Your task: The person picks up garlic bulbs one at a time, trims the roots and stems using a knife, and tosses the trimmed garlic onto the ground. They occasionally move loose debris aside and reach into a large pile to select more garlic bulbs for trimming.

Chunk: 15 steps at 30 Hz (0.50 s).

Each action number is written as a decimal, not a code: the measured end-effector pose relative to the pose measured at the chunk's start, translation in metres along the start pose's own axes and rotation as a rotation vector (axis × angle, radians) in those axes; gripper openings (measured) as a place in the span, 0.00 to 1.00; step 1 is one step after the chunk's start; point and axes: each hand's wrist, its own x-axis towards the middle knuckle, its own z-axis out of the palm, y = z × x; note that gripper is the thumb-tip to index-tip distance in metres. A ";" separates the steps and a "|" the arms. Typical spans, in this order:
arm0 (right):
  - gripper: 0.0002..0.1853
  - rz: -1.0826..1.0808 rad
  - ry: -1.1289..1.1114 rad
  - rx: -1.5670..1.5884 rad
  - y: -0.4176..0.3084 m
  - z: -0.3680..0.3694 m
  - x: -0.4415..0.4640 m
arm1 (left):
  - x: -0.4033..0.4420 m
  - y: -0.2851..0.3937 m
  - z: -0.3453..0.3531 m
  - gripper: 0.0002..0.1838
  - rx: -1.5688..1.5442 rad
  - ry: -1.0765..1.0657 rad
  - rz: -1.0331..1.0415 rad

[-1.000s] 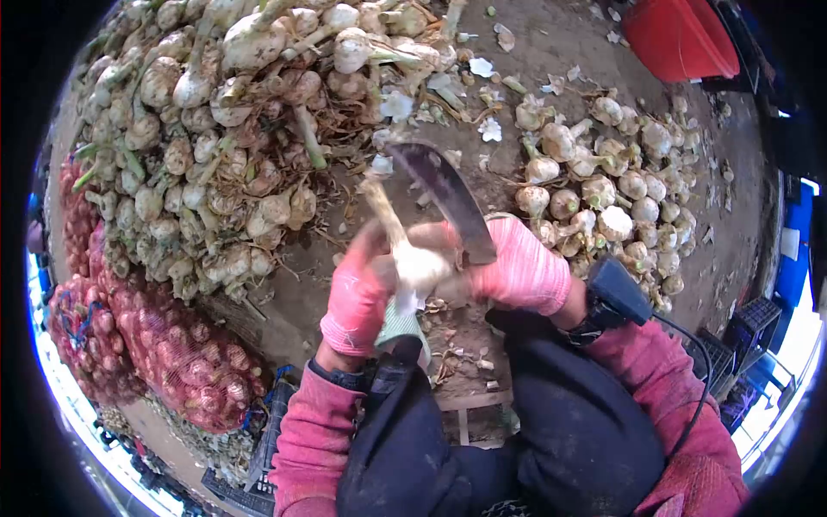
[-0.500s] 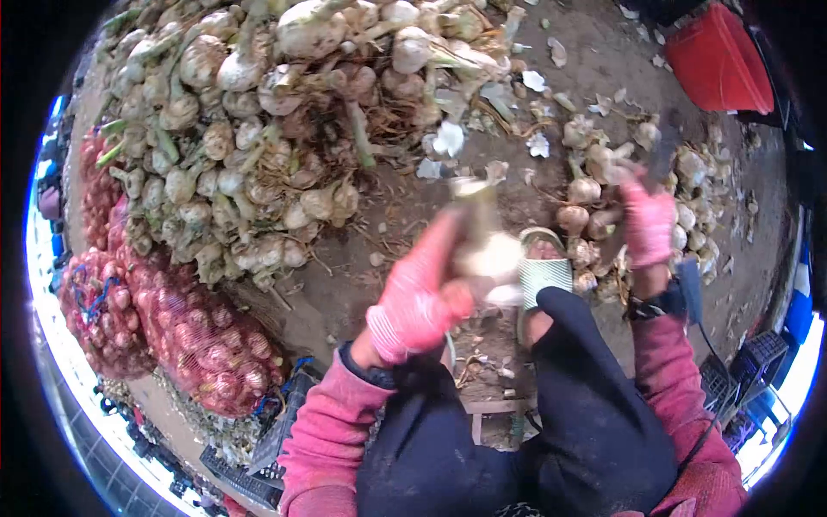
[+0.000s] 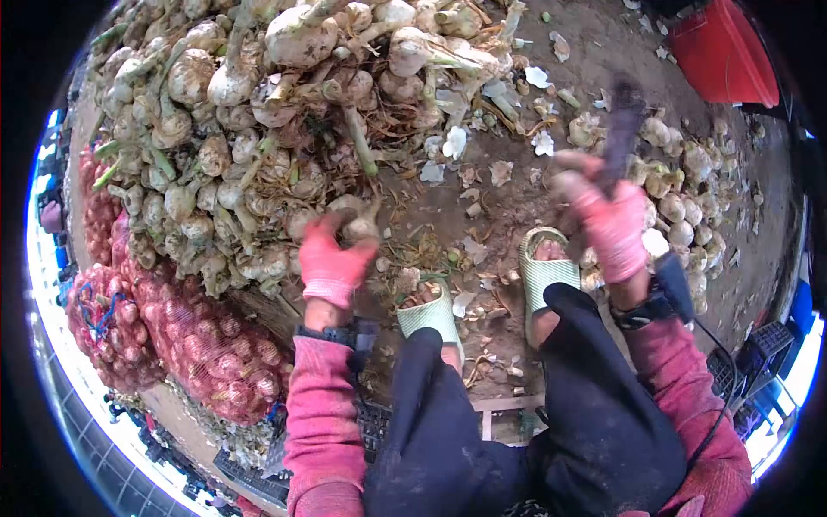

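My left hand [image 3: 336, 258], in a pink glove, reaches to the lower right edge of the big pile of stemmed garlic [image 3: 198, 155]. Its fingers are spread around a garlic bulb [image 3: 361, 227], partly over it. My right hand [image 3: 607, 215], also gloved, is closed on the handle of a dark curved knife [image 3: 624, 125], whose blade points up and is blurred. That hand is just left of the smaller heap of trimmed garlic [image 3: 680, 207].
Red mesh sacks of bulbs [image 3: 202, 336] lie at the left. A red tub [image 3: 725, 53] stands at the upper right, black crates [image 3: 767, 345] at the right. Two sandalled feet [image 3: 551, 267] rest between the piles, among scattered peel.
The garlic bulb earlier in my left hand is no longer there; that hand has moved left to the big pile. My right hand with the knife went right to the trimmed heap, then slightly back left.
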 end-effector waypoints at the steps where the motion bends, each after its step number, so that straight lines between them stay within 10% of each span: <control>1: 0.16 0.059 -0.148 -0.095 -0.012 0.016 -0.009 | -0.006 0.010 0.008 0.23 -0.415 -0.101 -0.215; 6: 0.21 -0.377 -0.499 -0.199 0.023 0.052 -0.020 | -0.032 0.097 -0.010 0.29 -0.958 -0.604 -0.359; 8: 0.21 0.318 -0.463 0.051 -0.003 0.044 -0.032 | -0.042 0.105 -0.006 0.31 -1.090 -0.578 -0.246; 12: 0.19 0.290 -0.460 0.257 -0.005 0.039 -0.045 | -0.049 0.098 0.013 0.33 -0.627 -0.384 0.318; 15: 0.15 0.242 -0.398 0.015 -0.006 0.026 -0.050 | -0.058 0.092 0.013 0.31 -0.669 -0.311 0.082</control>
